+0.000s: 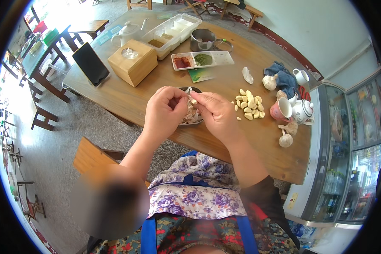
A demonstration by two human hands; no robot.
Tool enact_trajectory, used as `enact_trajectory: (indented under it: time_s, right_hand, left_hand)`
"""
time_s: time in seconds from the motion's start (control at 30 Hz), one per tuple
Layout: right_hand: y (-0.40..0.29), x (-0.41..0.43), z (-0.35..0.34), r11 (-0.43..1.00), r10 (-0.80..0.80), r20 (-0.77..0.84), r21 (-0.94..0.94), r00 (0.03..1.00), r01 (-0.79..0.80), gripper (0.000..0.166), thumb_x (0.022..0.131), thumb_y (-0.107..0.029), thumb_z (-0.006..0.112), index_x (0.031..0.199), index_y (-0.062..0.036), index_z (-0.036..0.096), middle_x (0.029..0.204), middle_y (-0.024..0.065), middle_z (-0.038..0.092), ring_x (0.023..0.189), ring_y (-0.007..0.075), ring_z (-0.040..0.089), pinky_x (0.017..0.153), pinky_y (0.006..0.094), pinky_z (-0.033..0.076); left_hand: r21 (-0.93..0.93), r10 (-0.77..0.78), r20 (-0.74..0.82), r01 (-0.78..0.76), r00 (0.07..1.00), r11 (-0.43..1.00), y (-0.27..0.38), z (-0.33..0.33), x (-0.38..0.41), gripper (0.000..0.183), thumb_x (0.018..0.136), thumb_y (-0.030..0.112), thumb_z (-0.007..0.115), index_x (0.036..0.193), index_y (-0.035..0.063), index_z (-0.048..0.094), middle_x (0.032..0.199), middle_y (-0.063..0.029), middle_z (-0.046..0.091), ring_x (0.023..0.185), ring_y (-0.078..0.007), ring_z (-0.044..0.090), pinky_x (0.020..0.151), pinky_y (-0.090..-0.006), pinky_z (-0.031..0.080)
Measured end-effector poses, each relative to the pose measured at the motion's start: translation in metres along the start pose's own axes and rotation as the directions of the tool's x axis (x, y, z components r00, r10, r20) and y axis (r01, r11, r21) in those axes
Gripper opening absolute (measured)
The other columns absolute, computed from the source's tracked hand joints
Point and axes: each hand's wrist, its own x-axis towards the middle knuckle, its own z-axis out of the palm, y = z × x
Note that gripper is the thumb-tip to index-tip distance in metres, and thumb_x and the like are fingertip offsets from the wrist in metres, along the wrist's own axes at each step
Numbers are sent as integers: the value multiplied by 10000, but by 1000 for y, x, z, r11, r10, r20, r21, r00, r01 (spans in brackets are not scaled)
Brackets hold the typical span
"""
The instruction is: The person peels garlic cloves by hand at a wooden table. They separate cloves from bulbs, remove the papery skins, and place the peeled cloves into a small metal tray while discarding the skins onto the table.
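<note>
My left hand (165, 106) and my right hand (216, 111) meet over a metal tray (193, 123) at the table's near edge. A pale garlic clove (193, 101) with a strip of papery skin is pinched between the fingertips of both. Beneath them the tray holds loose garlic skins (188, 116), partly hidden by my hands. To the right of my right hand lies a pile of peeled garlic cloves (250, 103). Whole garlic bulbs (285, 139) sit farther right, and another bulb (269, 82) rests near a blue cloth (281, 75).
A pink cup (281, 108), a white teapot (302, 110) and a white mug (300, 76) stand at the right. Behind are a three-part dish (202, 60), a metal pot (203, 39), a wooden tissue box (133, 62), a clear plastic container (173, 33) and a propped phone (91, 64).
</note>
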Motion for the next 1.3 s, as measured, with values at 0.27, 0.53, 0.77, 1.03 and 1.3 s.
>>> enact_trajectory:
  time_s: [0.27, 0.53, 0.77, 1.03, 1.3]
  right_hand:
    - [-7, 5, -7, 779, 424, 65, 483, 903, -400, 202, 948, -54, 662, 1142, -21, 705, 954, 29, 706, 747, 61, 625, 662, 214, 524]
    - [-2, 4, 0, 845, 409, 74, 345, 910, -408, 216, 954, -65, 649, 1160, -14, 694, 970, 52, 709, 754, 83, 633, 677, 225, 519]
    - [-1, 2, -1, 985, 154, 31, 75, 988, -156, 248, 947, -37, 612, 1185, -29, 679, 1062, 126, 713, 868, 226, 699, 768, 304, 549]
    - [-12, 2, 2, 886, 366, 117, 258, 923, -384, 212, 960, -38, 609, 1157, -30, 685, 1007, 91, 728, 817, 138, 682, 726, 262, 548]
    - [-5, 7, -6, 613, 520, 137, 628, 843, -479, 187, 996, -74, 589, 1167, -28, 648, 972, 79, 719, 718, 54, 612, 558, 190, 455]
  left_hand:
    - [212, 74, -54, -61, 996, 975, -3, -5, 0, 51, 873, 37, 673, 886, 13, 631, 811, -25, 565, 661, -85, 550, 614, -241, 462]
    - [170, 183, 2, -181, 983, 969, 17, 1, -1, 86, 833, 52, 734, 880, 16, 673, 853, -55, 598, 614, -130, 576, 571, -269, 476]
    - [144, 277, 4, -275, 961, 951, 9, 5, 0, 76, 819, 55, 741, 878, 22, 706, 869, -90, 622, 610, -167, 612, 582, -291, 517]
    - [102, 161, -16, -158, 987, 982, 14, 6, -2, 51, 815, -13, 687, 860, 2, 668, 830, -67, 624, 671, -113, 628, 601, -250, 515]
    - [149, 165, -148, -143, 975, 978, -3, 1, 0, 52, 877, -6, 631, 908, 10, 592, 859, -52, 567, 698, -114, 561, 640, -260, 478]
